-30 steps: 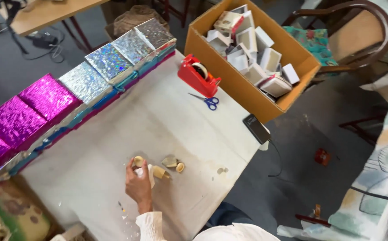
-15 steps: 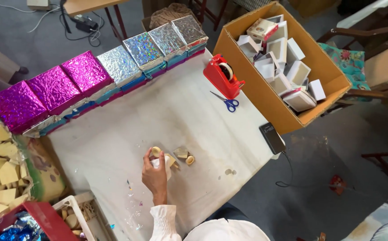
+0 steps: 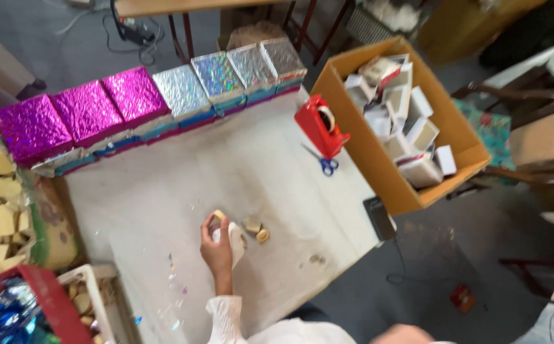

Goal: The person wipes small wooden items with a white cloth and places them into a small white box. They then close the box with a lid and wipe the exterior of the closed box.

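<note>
From the head view, I see my left hand (image 3: 218,247) near the front edge of the white bench (image 3: 162,191), its grip closed around a small tan block (image 3: 218,215) and a white wrapper (image 3: 233,237). Two more small tan pieces (image 3: 256,229) lie just beside it. My right hand is out of view. Foil-wrapped magenta and silver boxes (image 3: 143,102) line the far edge; a red tape dispenser (image 3: 320,125) and blue-handled scissors (image 3: 323,162) sit near the right edge.

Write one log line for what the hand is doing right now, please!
left hand: holds small tan piece over white table | right hand: not in view | nearby: two tan pieces, red tape dispenser, blue-handled scissors
</note>
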